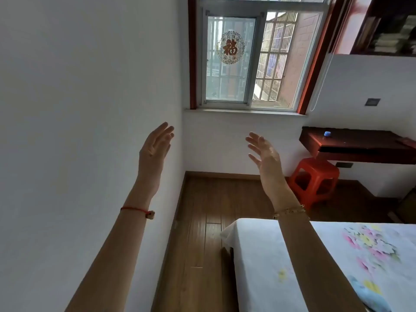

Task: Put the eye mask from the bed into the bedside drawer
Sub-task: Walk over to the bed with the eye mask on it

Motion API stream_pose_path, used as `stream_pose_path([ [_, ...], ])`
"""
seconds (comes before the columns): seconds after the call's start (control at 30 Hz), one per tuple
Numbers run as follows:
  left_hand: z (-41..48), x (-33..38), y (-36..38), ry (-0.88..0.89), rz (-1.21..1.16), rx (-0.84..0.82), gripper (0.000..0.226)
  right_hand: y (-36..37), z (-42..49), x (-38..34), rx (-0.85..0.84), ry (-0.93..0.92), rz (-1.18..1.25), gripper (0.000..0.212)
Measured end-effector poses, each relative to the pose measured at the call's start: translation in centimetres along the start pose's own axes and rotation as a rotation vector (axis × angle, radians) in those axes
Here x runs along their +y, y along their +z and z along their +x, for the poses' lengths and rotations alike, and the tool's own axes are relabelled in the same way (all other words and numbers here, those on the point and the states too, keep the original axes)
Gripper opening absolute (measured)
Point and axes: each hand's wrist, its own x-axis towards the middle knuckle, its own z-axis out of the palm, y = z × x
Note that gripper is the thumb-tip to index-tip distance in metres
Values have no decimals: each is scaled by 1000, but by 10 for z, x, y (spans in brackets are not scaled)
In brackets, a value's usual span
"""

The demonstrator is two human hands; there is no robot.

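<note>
Both hands are raised with fingers spread, holding nothing: the left hand point(155, 147) wears a thin red cord bracelet point(137, 209), the right hand point(265, 154) a gold chain. Below the right forearm lies the bed point(258, 255), smooth white floral cloth. No eye mask shows.

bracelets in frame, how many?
2. A red string bracelet on the left wrist, a gold chain bracelet on the right wrist. Both hands are raised and empty.
</note>
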Motion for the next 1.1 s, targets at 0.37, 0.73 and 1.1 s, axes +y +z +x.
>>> stream_pose_path([
  [0.37, 61, -84, 3, -86, -33, 12, 44, 5, 67, 68, -70, 43, -38, 73],
  [0.73, 218, -178, 8, -141, -11, -22, 43, 44, 232, 141, -13, 96, -3, 39],
  [1.1, 355, -275, 42, -232, -47, -56, 44, 51, 373, 215, 54, 165, -27, 41],
])
